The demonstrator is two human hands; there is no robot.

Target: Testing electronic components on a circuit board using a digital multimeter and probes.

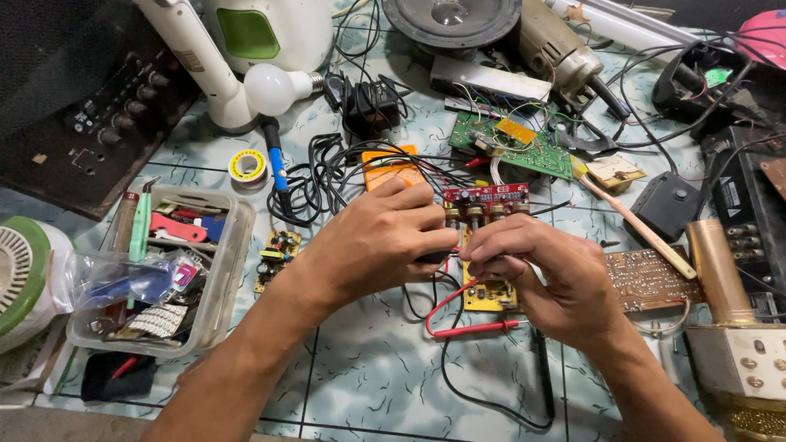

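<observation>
Just above the middle of the tiled tabletop (pixel 368 368), the left hand (pixel 372 245) curls loosely around a small dark part, and the right hand (pixel 544 274) meets it from three o'clock, fingertips pinched together on something too small to make out. At twelve o'clock of the hands lies a red circuit board (pixel 485 194) carrying a row of knob shafts, with a yellow circuit board (pixel 489 293) under the right fingers. Both boards look light, stiff and fragile, best held by their bare edges; both wrists hang low, forearms converging.
</observation>
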